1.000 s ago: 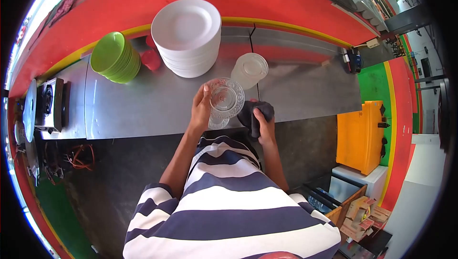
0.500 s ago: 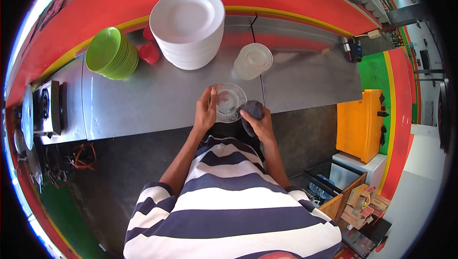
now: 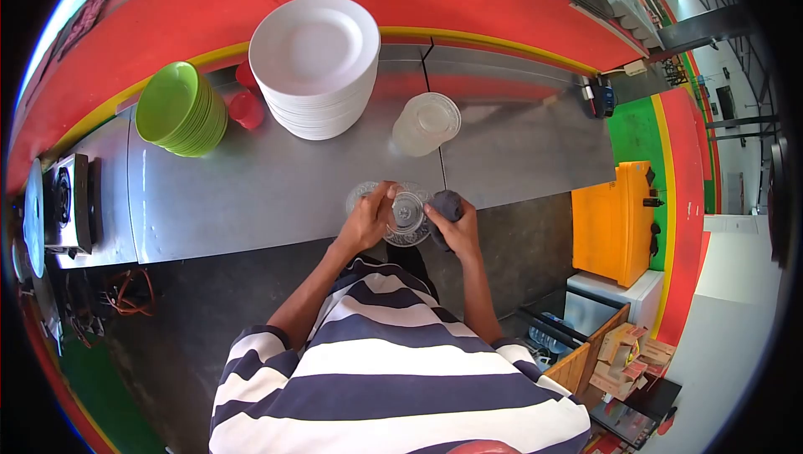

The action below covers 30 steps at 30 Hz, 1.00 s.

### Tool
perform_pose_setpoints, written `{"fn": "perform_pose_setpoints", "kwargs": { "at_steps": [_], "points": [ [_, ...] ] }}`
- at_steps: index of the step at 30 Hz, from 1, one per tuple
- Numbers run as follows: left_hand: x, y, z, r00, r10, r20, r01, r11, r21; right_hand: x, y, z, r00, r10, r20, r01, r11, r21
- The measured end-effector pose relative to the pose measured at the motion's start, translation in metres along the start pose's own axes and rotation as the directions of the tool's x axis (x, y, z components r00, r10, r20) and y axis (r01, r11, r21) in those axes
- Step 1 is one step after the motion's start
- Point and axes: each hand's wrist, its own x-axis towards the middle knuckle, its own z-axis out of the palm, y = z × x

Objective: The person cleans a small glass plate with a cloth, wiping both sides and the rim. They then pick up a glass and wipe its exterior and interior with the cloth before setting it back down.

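Note:
A clear patterned glass dish (image 3: 408,213) is held at the counter's front edge, a smaller round part facing up at its middle. My left hand (image 3: 368,221) grips its left side, fingers and thumb closed at the rim. In my right hand (image 3: 457,228) is a bunched dark grey cloth (image 3: 447,206), pressed against the dish's right side. More patterned clear glass (image 3: 360,195) shows behind my left fingers, partly hidden by them.
On the metal counter (image 3: 276,195) stand a stack of green bowls (image 3: 181,109), red cups (image 3: 246,109), a tall stack of white plates (image 3: 316,65) and a stack of translucent containers (image 3: 427,124). A stove (image 3: 69,203) sits far left; an orange box (image 3: 611,224) stands right.
The dish has turned in my hands, so its smaller round part now faces up. The cloth stays at its right side. The whole view has shifted slightly.

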Motion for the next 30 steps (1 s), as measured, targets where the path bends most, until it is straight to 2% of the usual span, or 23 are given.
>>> {"fn": "perform_pose_setpoints", "kwargs": {
  "at_steps": [3,4,6,7,9,12,18,21,24,30],
  "points": [
    [-0.002,0.014,0.004,0.999,0.008,0.031,-0.008,1.0,-0.006,0.007,-0.019,-0.004,0.998,-0.024,-0.061,0.025,0.999,0.024],
    [-0.002,0.014,0.003,1.0,0.027,0.013,-0.028,0.999,0.024,0.009,-0.013,-0.003,0.996,0.011,-0.088,-0.006,0.998,0.058],
    [0.002,0.011,0.004,0.996,0.068,-0.05,-0.064,0.995,0.074,0.009,-0.011,0.009,0.985,0.053,-0.163,-0.021,0.982,0.188],
    [0.004,0.012,0.003,0.995,0.05,-0.081,-0.047,0.998,0.044,0.01,-0.01,0.016,0.979,0.073,-0.19,-0.024,0.968,0.25],
    [0.007,0.013,-0.004,0.991,0.011,-0.136,-0.013,1.0,-0.012,0.013,-0.008,0.024,0.984,0.09,-0.153,-0.045,0.96,0.276],
    [0.012,0.011,-0.004,0.953,-0.045,-0.301,0.013,0.994,-0.11,0.013,-0.015,0.032,0.991,0.078,-0.113,-0.045,0.962,0.269],
    [0.033,0.001,0.007,0.913,-0.094,-0.396,0.021,0.983,-0.184,0.02,-0.016,0.026,0.989,0.147,-0.018,-0.138,0.959,0.247],
    [0.045,0.0,0.015,0.914,-0.082,-0.397,0.006,0.982,-0.189,0.024,-0.01,0.026,0.983,0.163,-0.089,-0.128,0.943,0.307],
    [0.053,0.004,0.019,0.932,-0.045,-0.359,0.009,0.995,-0.101,0.027,-0.008,0.02,0.975,0.181,-0.127,-0.13,0.933,0.336],
    [0.071,-0.001,0.026,0.959,-0.003,-0.282,0.062,0.978,0.199,0.029,0.003,0.004,0.956,0.233,-0.179,-0.139,0.896,0.422]
  ]
}}
